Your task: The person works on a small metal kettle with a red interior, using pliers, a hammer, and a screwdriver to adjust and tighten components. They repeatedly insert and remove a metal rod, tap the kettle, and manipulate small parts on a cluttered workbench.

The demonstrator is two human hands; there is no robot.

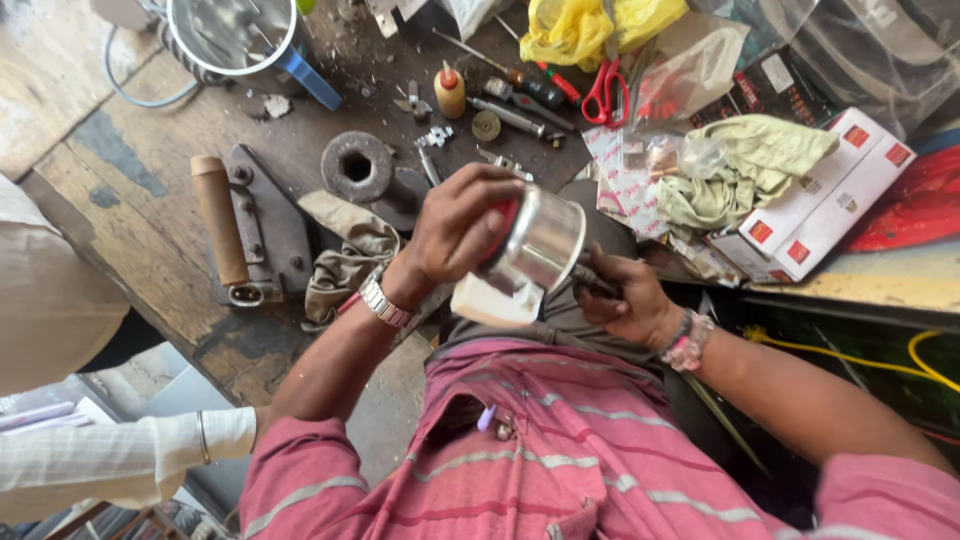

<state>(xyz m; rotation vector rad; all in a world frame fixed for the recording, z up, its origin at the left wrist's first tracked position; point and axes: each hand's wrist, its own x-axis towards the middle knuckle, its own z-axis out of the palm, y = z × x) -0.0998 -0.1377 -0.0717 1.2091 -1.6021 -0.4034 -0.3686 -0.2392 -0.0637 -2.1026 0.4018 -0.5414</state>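
Note:
My left hand [462, 226] grips the red-capped end of a shiny steel jar [541, 243] held tilted above my lap. Its white base part [489, 303] hangs below the jar. My right hand [622, 298] is closed on a thin dark tool [590, 276] whose tip meets the jar's underside. A metal watch sits on my left wrist, and a pink band on my right one. My pink striped shirt [560, 460] fills the bottom of the view.
A worn wooden workbench [130, 170] holds a metal press with a wooden handle [220, 232], a round iron block [357, 165], rags, red scissors [603, 92], screwdrivers, a small glue bottle [450, 92], white and red cartons [820, 200] and a yellow bag. Another person's white-sleeved arm [120, 455] reaches in at lower left.

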